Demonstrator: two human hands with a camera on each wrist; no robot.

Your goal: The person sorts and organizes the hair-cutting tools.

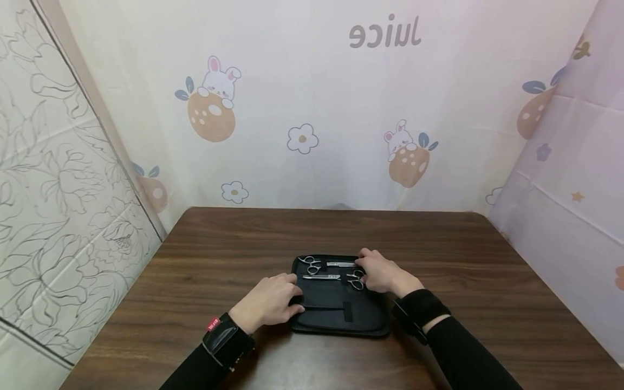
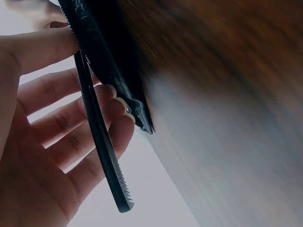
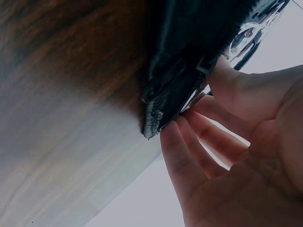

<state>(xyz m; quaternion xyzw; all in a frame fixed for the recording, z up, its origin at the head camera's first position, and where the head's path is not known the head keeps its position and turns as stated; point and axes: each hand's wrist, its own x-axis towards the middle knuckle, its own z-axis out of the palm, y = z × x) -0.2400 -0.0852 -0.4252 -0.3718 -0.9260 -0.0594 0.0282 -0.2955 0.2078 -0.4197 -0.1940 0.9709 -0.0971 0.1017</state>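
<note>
Case [image 1: 322, 298] lies flat on the wooden table [image 1: 219, 244]; long axis I can't call at this slant. At the case's left edge I've got the left hand [image 1: 268, 300], thumb and bent fingertips gripping the rim, zip [image 2: 124, 187] teeth facing up the palm side. Across the case's far half, two scissors lie side to side, pointing opposite ways: far scissors [image 1: 340, 265] handles left, near scissors [image 1: 322, 277] handles right. At the case's far right corner, the right hand [image 1: 385, 273] pinches the edge, fingers fairly straight. I judge it the nearer hand: scissors lie leftward of its fingers; contact, can't tell. Materials: matte black case, rounded corners, dark strap [image 1: 348, 311]; shiny metal scissors; brown streaky grain.
</note>
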